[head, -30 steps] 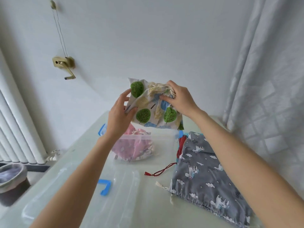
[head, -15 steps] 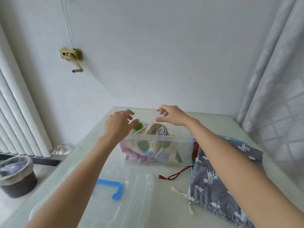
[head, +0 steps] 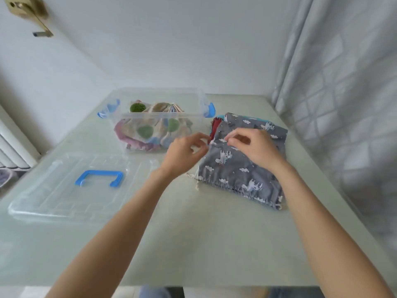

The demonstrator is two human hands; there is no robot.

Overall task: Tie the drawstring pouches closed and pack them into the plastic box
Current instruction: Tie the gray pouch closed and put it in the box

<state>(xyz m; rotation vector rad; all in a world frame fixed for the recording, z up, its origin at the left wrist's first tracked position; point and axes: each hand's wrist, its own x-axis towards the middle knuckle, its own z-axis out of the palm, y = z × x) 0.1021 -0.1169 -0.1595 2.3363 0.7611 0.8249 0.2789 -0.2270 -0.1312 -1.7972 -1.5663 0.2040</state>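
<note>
Grey unicorn-print drawstring pouch (head: 240, 166): soft cotton, flat, gathered hem, at 2 o'clock on the pale glossy table (head: 193, 244). Right hand (head: 253, 147) pinched its fabric; left hand (head: 184, 151) hovered at its edge, fingers curled, gripping nothing discernible. Clear plastic box (head: 159, 117), blue latches, at 12 o'clock, held the tree-print pouch (head: 156, 127) over a pink one. Transparent ribbed lid (head: 64, 190), blue handle, lay at 9 o'clock. Red cloth (head: 216, 125) peeked between box and pouch.
</note>
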